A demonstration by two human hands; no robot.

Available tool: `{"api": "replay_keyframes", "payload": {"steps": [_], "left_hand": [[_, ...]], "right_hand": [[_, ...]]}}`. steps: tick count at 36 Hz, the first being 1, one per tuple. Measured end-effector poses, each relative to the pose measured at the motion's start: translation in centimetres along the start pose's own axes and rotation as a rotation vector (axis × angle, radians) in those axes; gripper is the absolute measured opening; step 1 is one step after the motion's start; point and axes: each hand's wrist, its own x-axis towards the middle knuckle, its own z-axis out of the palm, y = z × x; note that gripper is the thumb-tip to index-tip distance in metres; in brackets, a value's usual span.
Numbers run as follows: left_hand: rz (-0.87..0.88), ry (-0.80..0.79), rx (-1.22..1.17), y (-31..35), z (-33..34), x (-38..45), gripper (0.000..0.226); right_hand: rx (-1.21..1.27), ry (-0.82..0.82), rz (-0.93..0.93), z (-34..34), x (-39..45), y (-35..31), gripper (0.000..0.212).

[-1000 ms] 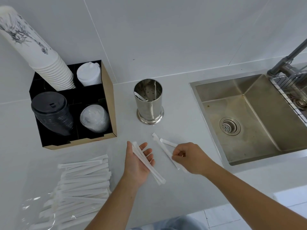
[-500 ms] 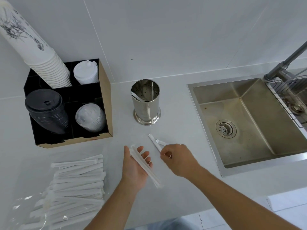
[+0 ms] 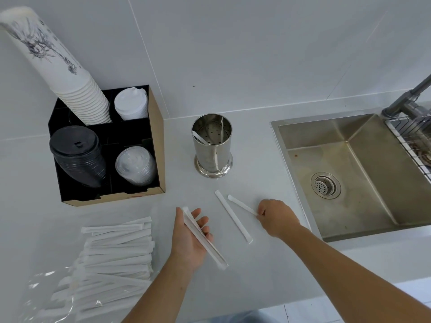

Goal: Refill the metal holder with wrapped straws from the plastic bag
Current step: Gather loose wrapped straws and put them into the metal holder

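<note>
The shiny metal holder (image 3: 212, 145) stands upright on the white counter, with one wrapped straw leaning inside. My left hand (image 3: 190, 238) lies palm up in front of it, fingers curled around a couple of wrapped straws (image 3: 205, 238). My right hand (image 3: 276, 216) pinches the near end of a short wrapped straw (image 3: 241, 204) that rests on the counter. Another wrapped straw (image 3: 233, 216) lies loose between my hands. A pile of wrapped straws (image 3: 114, 250) spills from the clear plastic bag (image 3: 39, 292) at the lower left.
A black and brown organiser box (image 3: 156, 145) at the back left holds stacked paper cups (image 3: 60, 71) and stacks of lids. A steel sink (image 3: 349, 173) with a faucet (image 3: 405, 99) and a wire rack fills the right side. The counter's front edge runs below my arms.
My right hand has moved right, away from my left hand, and now pinches the short straw's end. One straw now lies apart on the counter. The left hand still holds its straws.
</note>
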Motion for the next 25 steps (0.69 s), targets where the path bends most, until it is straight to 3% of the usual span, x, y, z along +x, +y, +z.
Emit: {"api": "replay_keyframes", "payload": {"steps": [9,14,19,22,25], "left_hand": [[0.017,-0.007,-0.009,0.4,0.1,0.1,0.055],[0.011,-0.019,-0.017,0.5,0.1,0.1,0.056],[0.015,-0.063,0.007,0.9,0.3,0.3,0.059],[0.000,-0.077,0.014,1.1,0.5,0.3,0.062],[-0.011,-0.077,0.016,1.2,0.7,0.2,0.066]], "right_hand": [[-0.121,-0.060,-0.011,0.0,-0.2,-0.8,0.011],[-0.064,-0.067,0.014,-0.5,-0.6,-0.9,0.013],[0.228,-0.049,-0.018,-1.1,-1.8,-1.7,0.011],[0.475,-0.054,-0.100,-1.6,-3.4,-3.9,0.025],[0.573,-0.102,-0.163,-1.5,-4.8,-6.4,0.024]]}}
